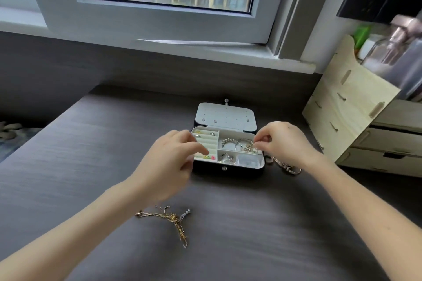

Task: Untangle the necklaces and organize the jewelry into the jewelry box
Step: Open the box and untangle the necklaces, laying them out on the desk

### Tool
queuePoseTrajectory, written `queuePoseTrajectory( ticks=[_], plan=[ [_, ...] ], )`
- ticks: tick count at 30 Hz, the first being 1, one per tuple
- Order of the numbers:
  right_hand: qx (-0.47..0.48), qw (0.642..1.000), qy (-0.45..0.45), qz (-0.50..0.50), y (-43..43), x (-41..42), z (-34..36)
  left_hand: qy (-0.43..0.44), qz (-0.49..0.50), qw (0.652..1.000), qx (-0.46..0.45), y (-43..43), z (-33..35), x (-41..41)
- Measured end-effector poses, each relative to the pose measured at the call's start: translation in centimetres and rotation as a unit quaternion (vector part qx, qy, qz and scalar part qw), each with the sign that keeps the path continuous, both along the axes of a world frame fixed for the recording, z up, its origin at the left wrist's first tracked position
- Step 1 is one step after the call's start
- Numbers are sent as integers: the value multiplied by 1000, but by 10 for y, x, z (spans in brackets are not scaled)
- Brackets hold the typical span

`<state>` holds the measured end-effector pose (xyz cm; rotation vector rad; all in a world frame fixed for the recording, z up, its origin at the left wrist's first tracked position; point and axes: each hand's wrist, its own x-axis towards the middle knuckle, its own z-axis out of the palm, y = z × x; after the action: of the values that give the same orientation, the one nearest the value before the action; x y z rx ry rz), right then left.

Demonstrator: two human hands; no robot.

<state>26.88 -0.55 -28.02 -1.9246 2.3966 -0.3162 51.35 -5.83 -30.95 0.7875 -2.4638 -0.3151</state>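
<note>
Your single head camera looks forward and down from close above the bench (91, 155), the box (239, 171) mid-frame and the window (159, 18) across the top.

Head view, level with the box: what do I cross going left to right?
left hand → jewelry box → right hand, pinching a gold chain over the box → wooden drawer organizer
</note>
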Motion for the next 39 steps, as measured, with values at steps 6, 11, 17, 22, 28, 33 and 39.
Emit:
queuePoseTrajectory(
  ticks=[6,11,17,22,28,33,39],
  plan=[
    [80,995,52,-9,-28,-6,0,-7,-23,1000,13,-9,2,-36],
    [150,986,73,-5,-42,-4,-1,-5,-24,1000,17,-17,1,-43],
    [180,982,61,2,-48,1,-3,1,-16,999,36,-22,0,-47],
    [191,981,22,-4,-49,2,-8,-7,-24,998,63,-22,1,-57],
    [140,985,-102,-9,-37,-3,0,2,-10,984,180,-29,5,-74],
    [84,971,-222,-32,-27,-13,15,30,14,967,253,-35,12,-93],
    [39,939,-340,-15,-19,-16,27,60,-40,913,401,-32,24,-113]
  ],
)
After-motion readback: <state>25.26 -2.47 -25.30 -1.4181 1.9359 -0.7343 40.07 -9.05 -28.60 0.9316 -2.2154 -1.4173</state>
